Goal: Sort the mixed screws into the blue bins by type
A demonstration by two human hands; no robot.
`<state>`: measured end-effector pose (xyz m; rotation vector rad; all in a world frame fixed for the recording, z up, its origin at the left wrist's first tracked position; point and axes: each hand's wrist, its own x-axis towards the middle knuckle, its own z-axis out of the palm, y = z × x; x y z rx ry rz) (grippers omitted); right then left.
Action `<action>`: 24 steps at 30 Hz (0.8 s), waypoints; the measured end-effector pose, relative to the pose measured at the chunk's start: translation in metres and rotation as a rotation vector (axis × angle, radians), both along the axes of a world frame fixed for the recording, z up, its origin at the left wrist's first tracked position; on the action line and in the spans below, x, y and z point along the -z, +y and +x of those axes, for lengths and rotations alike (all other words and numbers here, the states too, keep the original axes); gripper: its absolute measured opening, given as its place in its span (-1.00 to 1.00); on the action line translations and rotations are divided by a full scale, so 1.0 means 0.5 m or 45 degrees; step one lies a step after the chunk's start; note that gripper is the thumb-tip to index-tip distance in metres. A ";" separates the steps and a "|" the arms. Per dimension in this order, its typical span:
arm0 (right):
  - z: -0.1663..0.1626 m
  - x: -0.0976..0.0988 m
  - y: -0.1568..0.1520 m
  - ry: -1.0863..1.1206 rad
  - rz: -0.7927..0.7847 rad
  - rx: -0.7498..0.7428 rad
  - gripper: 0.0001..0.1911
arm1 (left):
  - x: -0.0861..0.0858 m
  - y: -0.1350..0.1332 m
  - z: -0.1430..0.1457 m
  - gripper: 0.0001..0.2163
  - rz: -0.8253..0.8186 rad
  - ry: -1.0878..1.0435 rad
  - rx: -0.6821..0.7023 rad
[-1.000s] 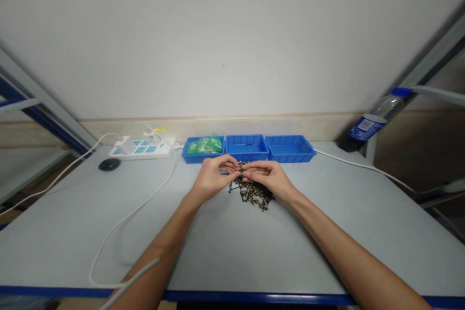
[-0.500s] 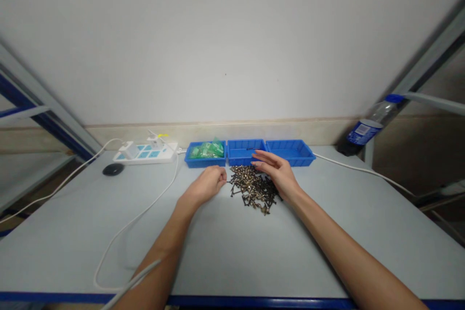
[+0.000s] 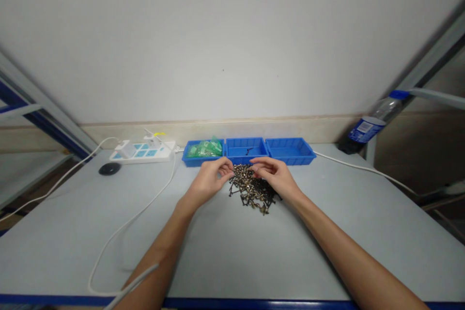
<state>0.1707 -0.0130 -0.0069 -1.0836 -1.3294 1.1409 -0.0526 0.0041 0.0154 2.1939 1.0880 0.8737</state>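
Observation:
A heap of small screws, some brassy and some black, lies on the table. At its upper left edge is my left hand, thumb and fingers curled together at the tips. Whatever they pinch is too small to name. My right hand reaches over the heap's upper right side, its fingertips bent in close to the screws; what is between them cannot be made out. Just behind the heap stands a blue tray with a few dark screws inside.
To the left, another blue tray holds green plastic packets. A third blue tray is at the right. Further left are a white power strip, a black round object and a white cable. A bottle leans at the right.
My right hand has come down from beside the middle tray to the heap, its fingers curling in. My left hand has shifted slightly up and right. The dark screws in the tray lie differently.

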 end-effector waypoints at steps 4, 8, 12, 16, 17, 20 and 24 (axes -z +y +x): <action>-0.009 -0.002 -0.011 -0.017 -0.052 -0.209 -0.65 | 0.000 -0.014 0.024 -0.88 -0.030 -0.200 -0.003; -0.015 0.000 -0.014 0.094 -0.130 -0.245 -0.68 | 0.006 -0.015 0.025 -0.88 -0.119 -0.219 0.068; -0.016 -0.002 0.000 0.123 -0.126 -0.125 -0.71 | 0.011 -0.006 0.003 -0.82 -0.061 0.073 0.095; -0.017 -0.006 0.019 0.232 -0.026 0.055 -0.57 | 0.017 0.002 -0.013 -0.83 -0.012 0.370 0.092; -0.016 -0.006 0.022 0.258 0.000 0.073 -0.51 | 0.018 0.003 -0.014 -0.86 -0.034 0.389 0.093; -0.014 -0.001 0.023 0.289 0.003 0.080 -0.44 | 0.022 0.006 -0.011 -0.93 -0.097 0.402 0.094; -0.007 0.008 0.015 0.285 -0.051 0.067 -0.52 | 0.030 0.008 -0.009 -0.87 -0.105 0.403 0.082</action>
